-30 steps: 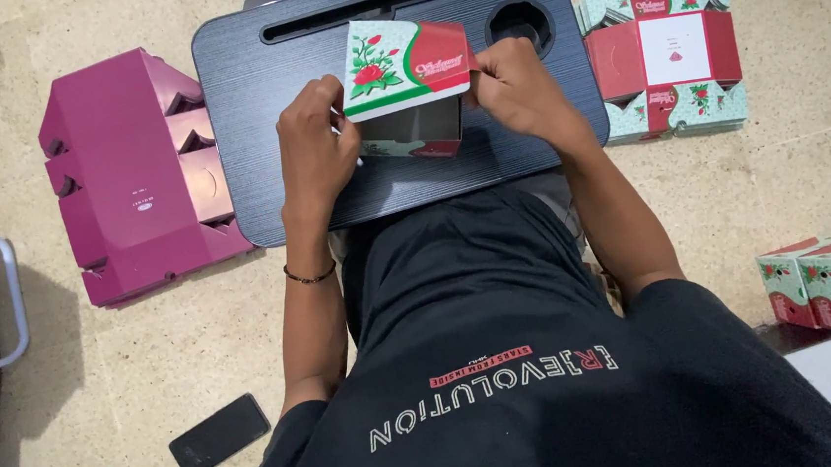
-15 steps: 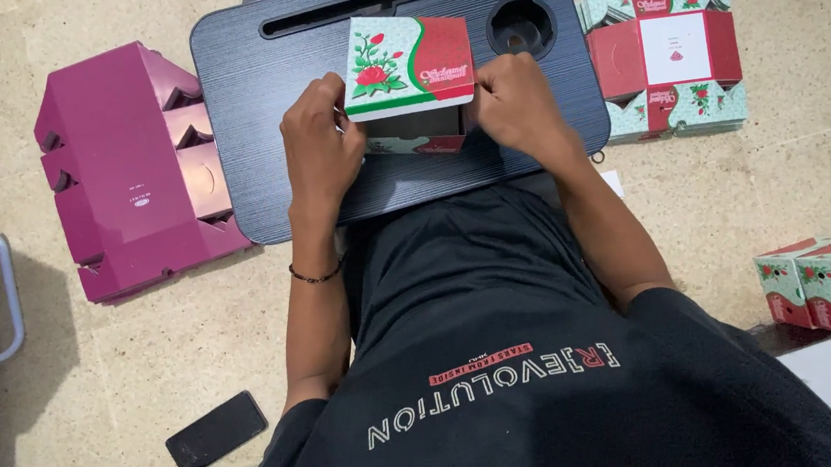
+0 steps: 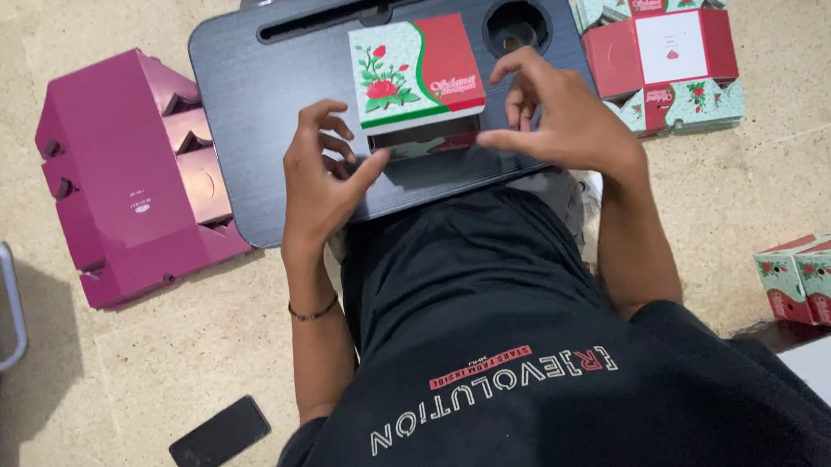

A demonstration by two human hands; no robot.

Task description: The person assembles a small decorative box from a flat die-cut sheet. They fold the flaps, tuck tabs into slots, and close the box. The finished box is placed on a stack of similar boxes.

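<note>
1. The little box point(image 3: 415, 73) looks light and thin, like card. I think it bends if I squeeze, so I should hold its two sides.
2. It is pale green and red with a rose.
3. It sits on the dark bench point(image 3: 257, 108).
4. My left hand point(image 3: 320, 177) and right hand point(image 3: 565, 118) are spread apart, holding nothing.

Hands point(image 3: 449, 157) open beside box point(image 3: 415, 70).

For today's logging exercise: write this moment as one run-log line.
left hand: open, beside box | right hand: open, beside box | box: on lap desk | flat boxes: on floor
</note>
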